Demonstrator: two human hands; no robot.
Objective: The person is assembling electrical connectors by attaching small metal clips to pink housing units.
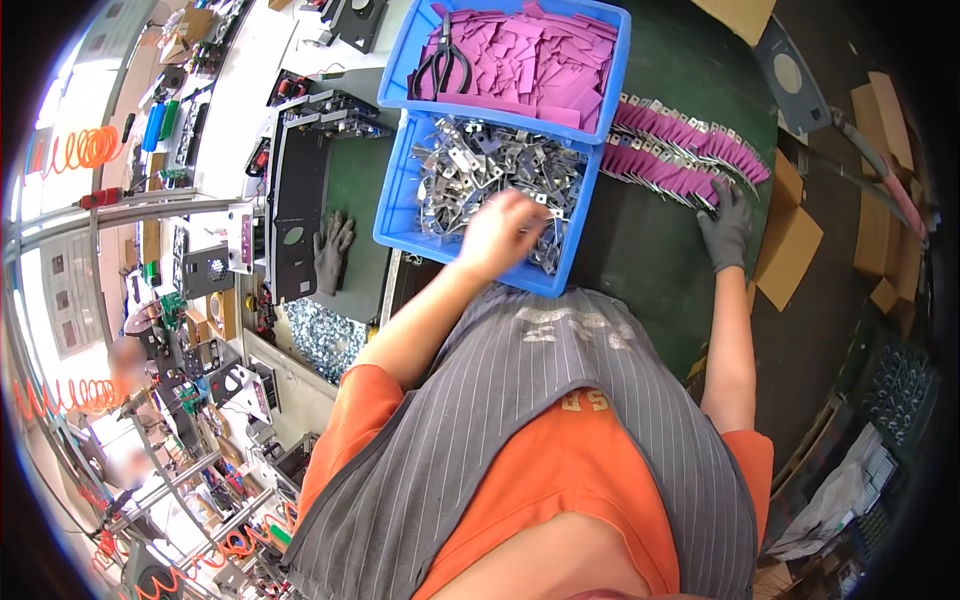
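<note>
My bare left hand (503, 232) reaches into a blue bin (395, 215) full of small shiny metal brackets (470, 165), its fingers curled down among them; what it grips is hidden. My right hand (727, 225), in a grey glove, rests its fingertips on the near end of rows of metal brackets with purple sleeves (680, 150) laid out on the dark green table (640, 250). A second blue bin (600, 75) behind the first holds purple sleeve pieces (540, 55) and black scissors (440, 68).
A spare grey glove (332, 250) lies left of the bins. Cardboard pieces (790, 245) sit at the table's right edge. A tray of small metal parts (325, 338) is at lower left. Racks, tools and orange coiled hoses (85, 148) fill the left side.
</note>
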